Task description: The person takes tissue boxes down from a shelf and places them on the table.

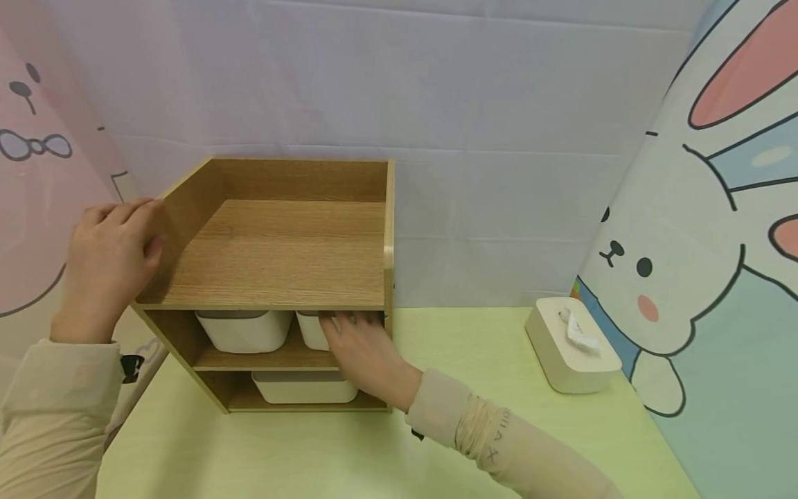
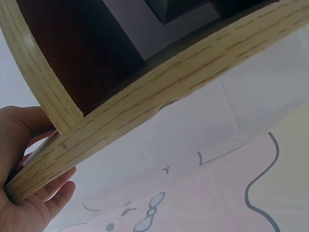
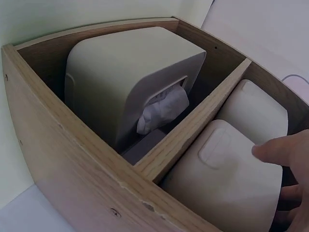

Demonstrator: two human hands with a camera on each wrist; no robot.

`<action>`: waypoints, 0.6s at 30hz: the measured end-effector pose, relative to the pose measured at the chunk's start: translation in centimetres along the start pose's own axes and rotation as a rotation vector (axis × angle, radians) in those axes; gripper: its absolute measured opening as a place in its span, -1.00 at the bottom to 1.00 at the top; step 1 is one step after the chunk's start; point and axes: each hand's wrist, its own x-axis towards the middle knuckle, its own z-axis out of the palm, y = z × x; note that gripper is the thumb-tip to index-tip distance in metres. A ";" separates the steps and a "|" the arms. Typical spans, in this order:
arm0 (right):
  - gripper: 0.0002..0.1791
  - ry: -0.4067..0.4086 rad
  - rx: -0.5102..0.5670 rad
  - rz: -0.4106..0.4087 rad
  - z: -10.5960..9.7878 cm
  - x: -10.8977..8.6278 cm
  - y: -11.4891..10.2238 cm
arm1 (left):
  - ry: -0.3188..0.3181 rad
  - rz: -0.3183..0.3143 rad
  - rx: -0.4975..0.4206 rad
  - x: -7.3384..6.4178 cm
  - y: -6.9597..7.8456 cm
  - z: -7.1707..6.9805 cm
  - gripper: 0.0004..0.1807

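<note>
A small wooden shelf unit (image 1: 293, 242) stands on the table. My left hand (image 1: 115, 249) grips the edge of its left side panel; in the left wrist view the fingers (image 2: 60, 193) wrap round the wood. Two white bins sit side by side in the middle compartment: a left bin (image 1: 246, 333) and a right bin (image 1: 312, 333). My right hand (image 1: 374, 357) holds the right bin, partly covering it. In the right wrist view its thumb (image 3: 270, 151) lies on the bin's front (image 3: 222, 179), while the other fingers are over the rim, partly hidden.
A wider white bin (image 1: 305, 388) occupies the bottom compartment; crumpled white material (image 3: 164, 108) pokes from a slot in its end. On the right of the pale green table (image 1: 461, 409) is a white tissue box (image 1: 573, 346). Cartoon-printed cloth (image 1: 686, 277) hangs at the sides.
</note>
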 end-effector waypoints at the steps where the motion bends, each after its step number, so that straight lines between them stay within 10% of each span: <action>1: -0.46 -0.008 -0.006 0.003 0.1 0.1 0.0 | 0.001 -0.001 0.000 0.0 0.0 0.0 -0.54; 18: -0.37 -0.098 0.005 0.059 0.7 1.1 -0.3 | 0.009 -0.001 -0.009 -0.1 0.1 0.0 -0.56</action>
